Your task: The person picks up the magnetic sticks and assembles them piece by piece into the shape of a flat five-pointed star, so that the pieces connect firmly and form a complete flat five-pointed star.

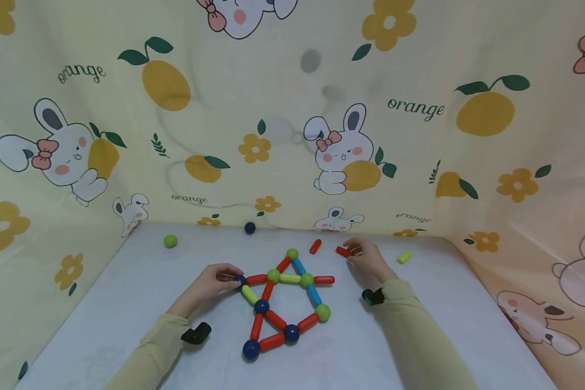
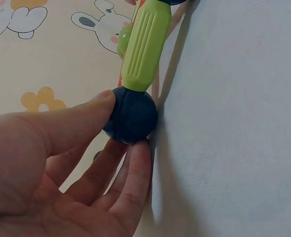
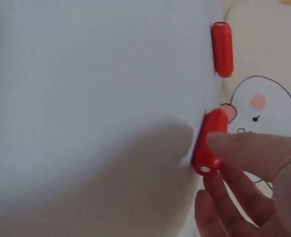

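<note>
On the white table lies a flat frame of rods and balls, in red, blue and yellow-green rods with green and dark blue balls. My left hand (image 1: 213,283) pinches the dark blue ball (image 2: 135,116) at the frame's left corner between thumb and fingers; a yellow-green rod (image 2: 146,47) and a red rod (image 1: 257,279) join it. Farther right, my right hand (image 1: 369,259) holds a loose red rod (image 3: 210,143) by thumb and fingers, close to the tabletop. Another red rod (image 1: 324,280) sticks out from the frame's right green ball (image 1: 306,279).
Loose on the table are a green ball (image 1: 170,240), a dark blue ball (image 1: 249,228), a second red rod (image 1: 315,246) and a yellow-green rod (image 1: 404,257). A printed cloth (image 1: 283,81) with rabbits and oranges rises behind and along both sides.
</note>
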